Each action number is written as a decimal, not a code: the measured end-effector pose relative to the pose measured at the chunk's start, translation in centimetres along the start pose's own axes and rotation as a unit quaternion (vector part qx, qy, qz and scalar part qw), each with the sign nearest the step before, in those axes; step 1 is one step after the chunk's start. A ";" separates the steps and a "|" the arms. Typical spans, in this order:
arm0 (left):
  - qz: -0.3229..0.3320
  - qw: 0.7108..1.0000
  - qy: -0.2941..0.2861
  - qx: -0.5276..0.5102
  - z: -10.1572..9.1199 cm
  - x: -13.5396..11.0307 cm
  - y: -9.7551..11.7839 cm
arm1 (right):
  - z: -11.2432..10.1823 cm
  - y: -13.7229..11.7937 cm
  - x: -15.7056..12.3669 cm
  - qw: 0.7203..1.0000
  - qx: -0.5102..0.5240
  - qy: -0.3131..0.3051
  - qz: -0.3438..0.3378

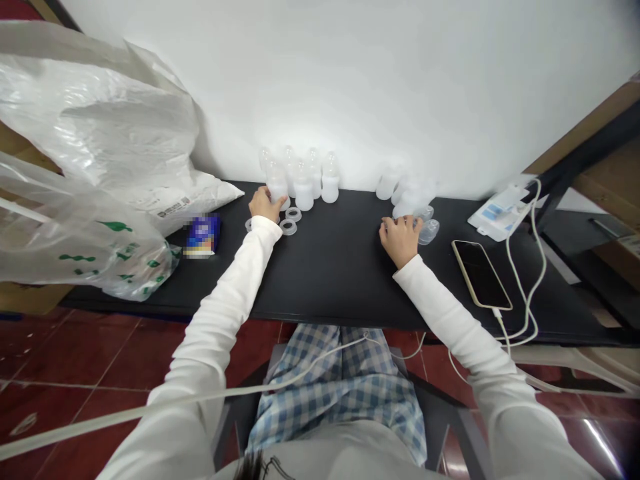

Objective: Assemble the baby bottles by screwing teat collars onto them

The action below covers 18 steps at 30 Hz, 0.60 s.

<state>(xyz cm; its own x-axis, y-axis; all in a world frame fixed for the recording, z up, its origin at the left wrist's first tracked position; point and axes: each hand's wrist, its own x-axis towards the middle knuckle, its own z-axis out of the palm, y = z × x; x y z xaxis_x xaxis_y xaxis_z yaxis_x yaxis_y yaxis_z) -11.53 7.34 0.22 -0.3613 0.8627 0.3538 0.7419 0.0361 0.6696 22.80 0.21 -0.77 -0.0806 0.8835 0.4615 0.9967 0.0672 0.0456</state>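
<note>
Several small translucent white bottles [303, 180] stand upright in a group against the white wall on the black table [330, 267]. My left hand [265, 202] is wrapped round the nearest bottle [277, 181] of that group. Three clear plastic rings [289, 227] lie flat on the table just right of that hand. A second cluster of bottles and clear parts [407, 193] sits farther right. My right hand [400, 239] rests closed on a clear bottle part [428, 231] lying at the front of that cluster.
Large plastic bags [95, 180] fill the table's left end, with a small blue packet [203, 235] beside them. A phone [481, 273] on a white cable lies right of my right hand, and a white device [497, 212] sits behind it.
</note>
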 end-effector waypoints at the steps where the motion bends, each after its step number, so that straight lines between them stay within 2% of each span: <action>1: -0.020 1.000 -0.006 0.010 0.0 -0.1 0.3 | 0.0 0.0 0.0 1.000 -0.010 -0.009 0.000; 4: -0.047 0.998 -0.008 0.032 -0.2 -0.9 1.6 | -0.3 0.0 0.0 0.999 -0.027 -0.031 -0.001; 7: -0.062 0.992 0.072 0.087 0.0 -3.1 3.4 | -0.5 0.1 0.1 0.999 -0.027 -0.037 -0.011; 9: -0.033 0.987 0.089 0.127 0.3 -5.2 4.7 | -0.5 0.2 0.1 0.999 -0.022 -0.036 -0.014; 14: 0.071 0.979 -0.027 0.188 1.4 -8.9 6.5 | -0.8 0.0 0.1 1.000 -0.007 -0.019 -0.011; 18: 0.099 0.975 -0.055 0.190 1.9 -9.7 6.7 | -1.0 -0.3 0.1 1.000 0.009 0.019 -0.013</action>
<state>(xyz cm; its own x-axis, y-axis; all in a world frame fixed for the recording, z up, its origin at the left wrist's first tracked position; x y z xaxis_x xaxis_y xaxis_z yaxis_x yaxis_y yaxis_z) -2.02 0.13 0.01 -0.1435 0.9197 0.3654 0.9544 0.0310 0.2970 22.47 -0.17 0.10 -0.1066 0.8627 0.4943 0.9942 0.0989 0.0419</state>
